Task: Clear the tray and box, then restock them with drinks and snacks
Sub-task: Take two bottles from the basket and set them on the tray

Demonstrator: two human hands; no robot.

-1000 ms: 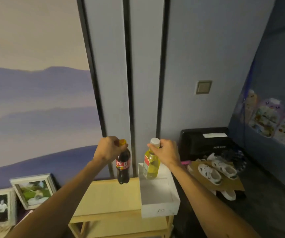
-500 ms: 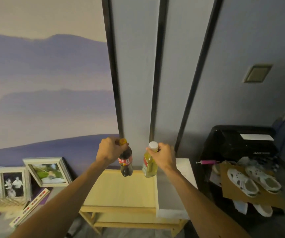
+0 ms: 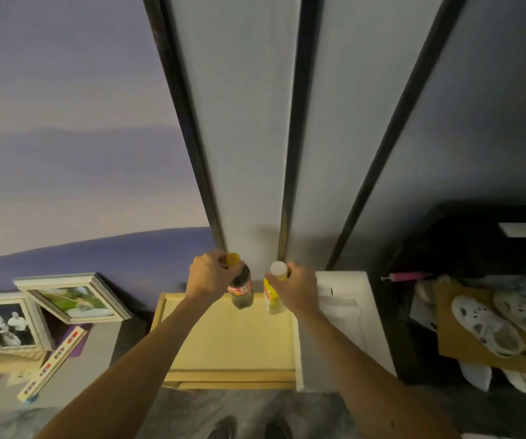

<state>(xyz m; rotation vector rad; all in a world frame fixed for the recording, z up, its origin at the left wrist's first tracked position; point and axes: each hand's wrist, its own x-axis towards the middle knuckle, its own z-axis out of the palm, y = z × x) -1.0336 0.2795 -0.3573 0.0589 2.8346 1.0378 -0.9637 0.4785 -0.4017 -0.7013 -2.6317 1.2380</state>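
While the yellow bottle (image 3: 272, 301) was hanging over the white box (image 3: 340, 299) a second ago, both drinks are now hovering above the wooden tray's (image 3: 230, 343) far edge. The left hand (image 3: 211, 275) is gripping the cola bottle (image 3: 241, 291) by its neck and the right hand (image 3: 296, 288) is pinching the yellow one under its cap. The box is sitting just beside the tray's right rim, with tray floor showing towards the person.

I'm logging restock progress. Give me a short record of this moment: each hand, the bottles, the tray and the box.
left hand: grips cola bottle at its neck
right hand: grips yellow drink bottle below its white cap
bottles: roughly upright, side by side, not touching, over the far end of the wooden tray; contact with it unclear
white box: beside the tray's right edge, no bottle in it
restock: bottles not yet released
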